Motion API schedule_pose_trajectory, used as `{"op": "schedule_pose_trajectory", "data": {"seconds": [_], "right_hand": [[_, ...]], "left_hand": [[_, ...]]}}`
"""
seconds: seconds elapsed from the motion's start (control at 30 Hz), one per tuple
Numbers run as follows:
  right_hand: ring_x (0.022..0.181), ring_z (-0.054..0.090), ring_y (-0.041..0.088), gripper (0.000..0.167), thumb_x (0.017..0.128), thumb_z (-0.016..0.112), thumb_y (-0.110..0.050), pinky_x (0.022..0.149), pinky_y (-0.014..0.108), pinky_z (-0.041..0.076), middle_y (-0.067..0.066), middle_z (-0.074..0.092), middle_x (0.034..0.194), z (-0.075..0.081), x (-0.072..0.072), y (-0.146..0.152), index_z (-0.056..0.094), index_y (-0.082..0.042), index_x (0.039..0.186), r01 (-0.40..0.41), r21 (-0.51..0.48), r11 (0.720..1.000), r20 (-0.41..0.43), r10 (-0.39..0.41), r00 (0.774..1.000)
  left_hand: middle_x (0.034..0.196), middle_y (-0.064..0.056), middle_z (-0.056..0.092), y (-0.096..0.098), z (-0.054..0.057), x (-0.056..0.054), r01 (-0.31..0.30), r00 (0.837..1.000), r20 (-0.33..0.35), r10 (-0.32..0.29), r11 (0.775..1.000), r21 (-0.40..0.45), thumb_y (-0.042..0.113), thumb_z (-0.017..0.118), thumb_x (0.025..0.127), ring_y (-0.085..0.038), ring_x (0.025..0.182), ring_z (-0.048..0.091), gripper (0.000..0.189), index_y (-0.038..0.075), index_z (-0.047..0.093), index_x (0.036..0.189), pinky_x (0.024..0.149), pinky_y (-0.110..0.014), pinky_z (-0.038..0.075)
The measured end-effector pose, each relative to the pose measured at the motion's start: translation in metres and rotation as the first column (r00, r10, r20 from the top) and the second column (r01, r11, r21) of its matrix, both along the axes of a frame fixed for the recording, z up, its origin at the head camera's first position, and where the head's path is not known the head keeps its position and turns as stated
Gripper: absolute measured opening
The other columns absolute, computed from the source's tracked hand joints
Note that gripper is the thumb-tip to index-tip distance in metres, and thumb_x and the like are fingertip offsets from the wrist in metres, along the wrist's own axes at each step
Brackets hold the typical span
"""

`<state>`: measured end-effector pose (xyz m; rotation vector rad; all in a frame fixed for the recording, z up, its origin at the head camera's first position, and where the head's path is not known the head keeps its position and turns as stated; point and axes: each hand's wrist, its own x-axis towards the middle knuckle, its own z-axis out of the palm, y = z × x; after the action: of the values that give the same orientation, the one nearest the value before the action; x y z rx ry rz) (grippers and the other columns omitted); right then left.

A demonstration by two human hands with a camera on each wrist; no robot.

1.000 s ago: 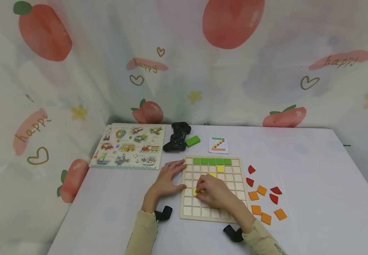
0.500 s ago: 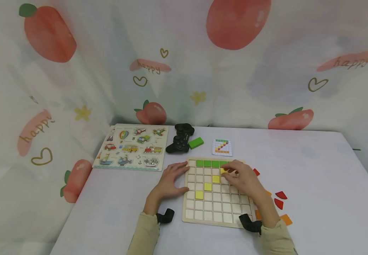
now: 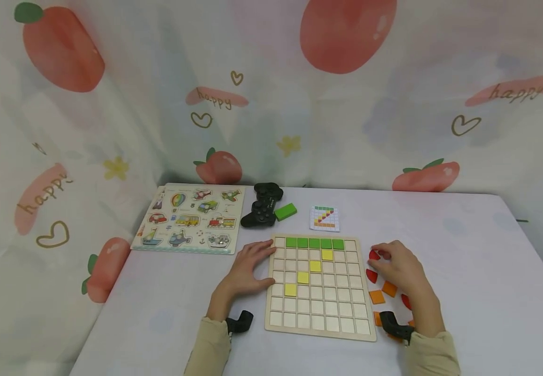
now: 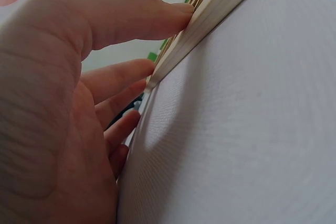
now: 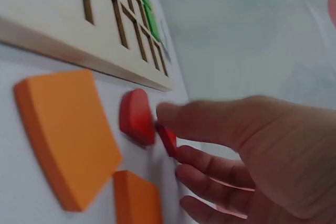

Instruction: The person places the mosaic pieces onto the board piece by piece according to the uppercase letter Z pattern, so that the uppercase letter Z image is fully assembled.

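Note:
A wooden grid board lies on the table, with a row of green square tiles at the top and a diagonal of yellow square tiles below. My left hand rests at its left edge, fingers spread; in the left wrist view the thumb touches the board's side. Right of the board, my right hand pinches a red fan-shaped piece between thumb and fingers, low over the table. Another red fan-shaped piece lies just beside it. Orange square tiles lie nearer me, some under the right wrist.
Behind the board lies a pattern card with a coloured zigzag. To its left are a green block, a black game controller and a picture puzzle board. A patterned curtain hangs at the table's back edge.
My right hand has left the yellow tiles, moved right off the board and come down on a red piece. The four-step yellow diagonal stays in place, and the left hand keeps its position.

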<state>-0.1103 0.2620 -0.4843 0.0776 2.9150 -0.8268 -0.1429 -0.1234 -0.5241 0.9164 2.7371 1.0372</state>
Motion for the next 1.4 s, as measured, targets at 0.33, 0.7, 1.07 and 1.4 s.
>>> {"op": "schedule_pose_trajectory", "data": {"seconds": [0.33,0.7,1.07,1.4], "right_hand": [[0.093,0.058,0.035,0.031,0.086,0.071,-0.011,0.082,0.052,0.051,0.019,0.060,0.104,-0.001,-0.002,-0.008,0.062,0.000,0.114,0.015,-0.066,0.998,-0.077,-0.020,0.997],[0.087,0.062,0.029,0.014,0.090,0.064,-0.003,0.075,0.026,0.053,0.015,0.065,0.099,0.002,-0.008,-0.021,0.066,0.000,0.103,-0.042,-0.223,0.974,-0.285,-0.024,0.958],[0.084,0.059,0.024,0.025,0.088,0.067,-0.002,0.072,0.020,0.049,0.011,0.067,0.096,-0.003,-0.012,-0.042,0.064,0.000,0.112,-0.099,-0.297,0.950,-0.207,0.038,0.978],[0.081,0.058,0.023,0.018,0.088,0.070,-0.004,0.070,0.025,0.049,0.010,0.066,0.094,-0.007,-0.010,-0.051,0.068,0.000,0.105,-0.144,-0.281,0.949,-0.208,0.086,0.974]], "left_hand": [[0.154,-0.003,0.041,-0.002,-0.002,-0.001,-0.003,1.000,-0.013,0.003,1.000,0.007,0.032,0.075,0.075,-0.027,0.137,0.034,0.074,0.012,0.053,0.143,0.106,-0.051,0.030],[0.155,-0.001,0.038,-0.002,0.001,-0.004,-0.005,1.000,-0.008,0.004,1.000,-0.027,0.032,0.075,0.077,-0.026,0.139,0.033,0.074,0.013,0.052,0.144,0.107,-0.049,0.029],[0.154,-0.002,0.040,-0.001,-0.005,-0.004,-0.005,0.999,-0.034,0.005,1.000,-0.012,0.033,0.075,0.075,-0.027,0.137,0.035,0.074,0.013,0.053,0.143,0.105,-0.051,0.031],[0.155,0.000,0.039,-0.001,-0.004,-0.002,-0.009,1.000,-0.007,0.009,1.000,-0.025,0.034,0.074,0.076,-0.024,0.138,0.033,0.075,0.014,0.052,0.144,0.108,-0.049,0.029]]}}
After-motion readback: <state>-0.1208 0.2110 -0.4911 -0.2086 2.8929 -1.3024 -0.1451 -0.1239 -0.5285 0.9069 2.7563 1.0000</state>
